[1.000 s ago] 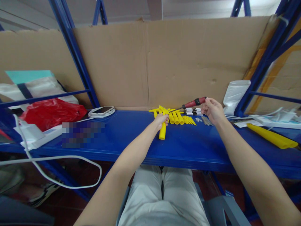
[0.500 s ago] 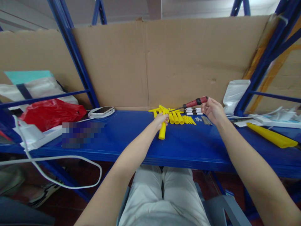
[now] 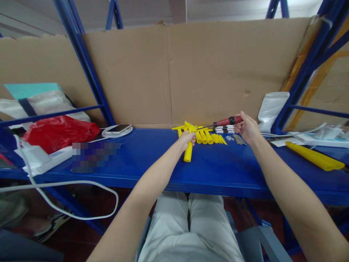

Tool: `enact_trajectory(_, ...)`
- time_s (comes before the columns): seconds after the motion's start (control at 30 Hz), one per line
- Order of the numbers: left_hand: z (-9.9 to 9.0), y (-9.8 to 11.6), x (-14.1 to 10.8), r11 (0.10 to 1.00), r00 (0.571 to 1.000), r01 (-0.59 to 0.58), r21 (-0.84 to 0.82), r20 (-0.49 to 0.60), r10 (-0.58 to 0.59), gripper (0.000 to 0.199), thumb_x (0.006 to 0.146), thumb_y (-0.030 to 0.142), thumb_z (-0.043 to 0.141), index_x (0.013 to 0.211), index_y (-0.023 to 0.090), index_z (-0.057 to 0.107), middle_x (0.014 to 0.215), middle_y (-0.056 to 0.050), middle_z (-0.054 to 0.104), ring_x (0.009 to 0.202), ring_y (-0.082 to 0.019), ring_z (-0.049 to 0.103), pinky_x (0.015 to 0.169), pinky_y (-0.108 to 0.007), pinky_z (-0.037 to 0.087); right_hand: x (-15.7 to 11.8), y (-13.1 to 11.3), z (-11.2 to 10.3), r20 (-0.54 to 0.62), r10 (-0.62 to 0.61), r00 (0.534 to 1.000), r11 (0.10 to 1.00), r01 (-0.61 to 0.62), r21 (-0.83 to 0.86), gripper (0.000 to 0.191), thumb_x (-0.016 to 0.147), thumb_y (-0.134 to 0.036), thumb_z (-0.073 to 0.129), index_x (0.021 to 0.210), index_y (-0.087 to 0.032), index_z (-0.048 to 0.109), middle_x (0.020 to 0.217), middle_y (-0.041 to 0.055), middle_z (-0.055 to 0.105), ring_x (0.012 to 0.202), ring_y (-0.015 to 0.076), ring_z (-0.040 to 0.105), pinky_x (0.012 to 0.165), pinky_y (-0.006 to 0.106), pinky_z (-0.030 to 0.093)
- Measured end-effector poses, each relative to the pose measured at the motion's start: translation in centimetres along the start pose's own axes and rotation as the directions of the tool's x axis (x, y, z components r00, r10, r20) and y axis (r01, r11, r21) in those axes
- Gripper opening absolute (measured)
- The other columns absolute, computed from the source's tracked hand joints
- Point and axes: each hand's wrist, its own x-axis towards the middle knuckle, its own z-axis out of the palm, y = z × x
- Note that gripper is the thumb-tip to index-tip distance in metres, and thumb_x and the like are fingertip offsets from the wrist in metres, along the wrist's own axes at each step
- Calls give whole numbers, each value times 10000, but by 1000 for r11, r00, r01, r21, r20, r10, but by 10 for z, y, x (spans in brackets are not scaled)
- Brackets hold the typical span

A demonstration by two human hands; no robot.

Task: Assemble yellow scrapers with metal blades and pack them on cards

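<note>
Left hand [image 3: 187, 139] fingers wrapped round yellow T-piece [image 3: 187, 155], tube end at 6 o'clock, over blue counter [image 3: 144, 153]; right hand [image 3: 247, 128] at 3 o'clock from it, fingers gripping red screwdriver [image 3: 226, 122] by handle end; tip near T-piece head, contact unclear; yellow tubes [image 3: 209, 138] just beside left hand, 3 o'clock.
</note>
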Motion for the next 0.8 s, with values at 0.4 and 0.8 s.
enact_trajectory(0.4,0,0,0,1000,1000,-8,16,-8,9,222,765,8,449,672,195,373,422,102,363,299,-29,313,363,-165,232,-4,-5,3,34,-2,999,999,1,42,321,733,-418,711,688,-206,473,517,-57,497,409,66,460,390,182,400)
enact_trajectory(0.8,1,0,1,1000,1000,-10,13,-1,10,227,778,18,460,669,198,372,433,104,371,298,-27,316,369,-169,232,-1,-3,-1,13,28,1000,999,-28,20,311,777,-491,640,744,-206,519,450,-67,426,379,74,428,363,183,373)
